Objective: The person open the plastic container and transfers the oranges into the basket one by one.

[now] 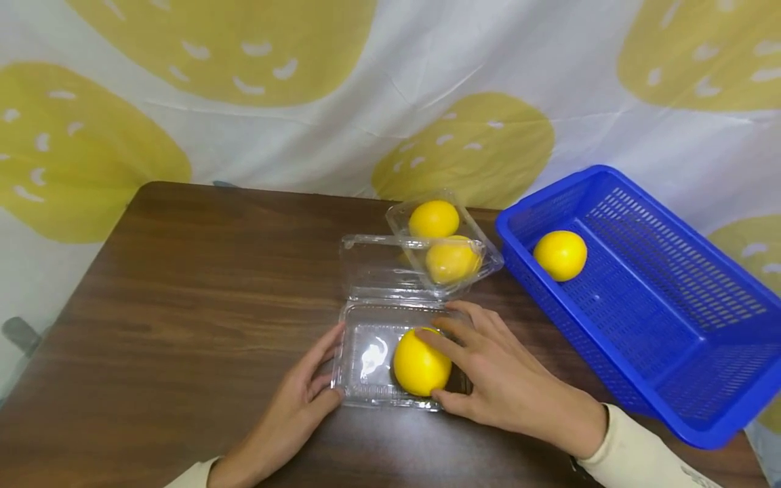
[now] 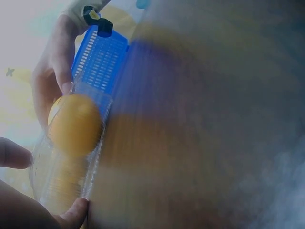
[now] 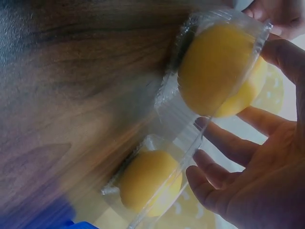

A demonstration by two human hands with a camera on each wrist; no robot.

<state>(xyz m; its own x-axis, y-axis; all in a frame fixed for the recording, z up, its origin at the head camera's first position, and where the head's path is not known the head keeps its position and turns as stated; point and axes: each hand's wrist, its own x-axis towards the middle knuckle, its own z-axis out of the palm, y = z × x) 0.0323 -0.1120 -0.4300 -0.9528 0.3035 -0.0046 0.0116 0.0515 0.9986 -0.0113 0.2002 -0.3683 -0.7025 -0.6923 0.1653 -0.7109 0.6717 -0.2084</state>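
Note:
A clear plastic clamshell box (image 1: 372, 318) lies on the table with its lid tipped back. My left hand (image 1: 305, 383) grips its left end, thumb at the near corner and fingers along the side. Inside the box, towards the right, sits a round yellow fruit (image 1: 415, 366). My right hand (image 1: 497, 369) spans this fruit, with the thumb at its near side and the index finger over its top. The other right fingers spread by the box's right rim, as the right wrist view shows.
Behind the lid stands a second clear box (image 1: 399, 215) with two yellow fruits (image 1: 434, 218) in it. A blue perforated basket (image 1: 616, 325) at the right holds one more yellow fruit (image 1: 560, 255). A patterned cloth (image 1: 305, 135) hangs behind the brown table (image 1: 201, 305).

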